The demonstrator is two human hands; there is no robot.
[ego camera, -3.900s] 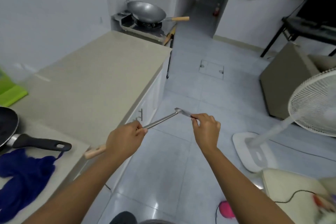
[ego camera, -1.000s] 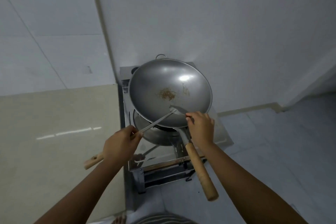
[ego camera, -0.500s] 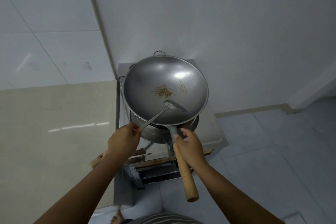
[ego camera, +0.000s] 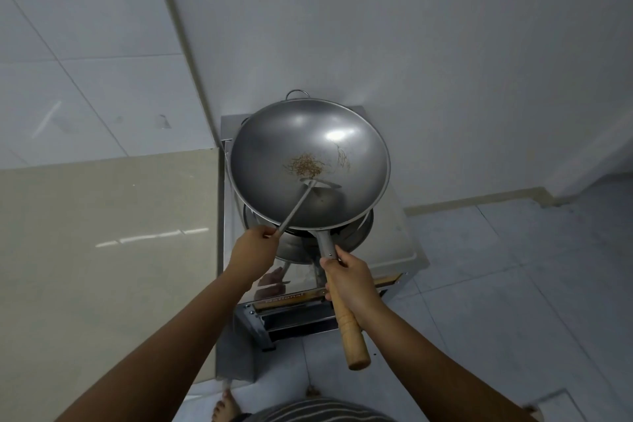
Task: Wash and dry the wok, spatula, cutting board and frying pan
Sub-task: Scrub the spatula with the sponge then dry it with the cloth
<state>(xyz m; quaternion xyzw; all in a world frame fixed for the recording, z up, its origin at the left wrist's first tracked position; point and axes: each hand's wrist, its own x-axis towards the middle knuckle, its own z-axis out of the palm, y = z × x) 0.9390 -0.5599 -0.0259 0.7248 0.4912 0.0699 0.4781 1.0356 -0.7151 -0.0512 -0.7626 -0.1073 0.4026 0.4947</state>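
The beige counter fills the 9 o'clock side, and the steel stove stands just beside its right edge against the wall. The wok sits over the burner at the centre of view, its bowl turned towards the person; whether it rests on the ring or is just clear of it cannot be told. The wok's wooden handle leaves the rim at 6 o'clock and runs out between 5 and 6 o'clock, so the long axis points nearly straight back at the body and the heavy bowl lies at 11 to 12 o'clock from the grip. The right hand is wrapped round that handle at its upper end, close to the metal socket, with most of the wood free below it. The spatula crosses the near rim at about 7 o'clock, its shaft slanting towards 1 o'clock from the left hand, which pinches the shaft just outside the rim. Its blade lies in the bowl touching the brown food residue at the bottom. Carrying both to a sink looks to be the step in hand, and the load will likely hang forward of the right hand.
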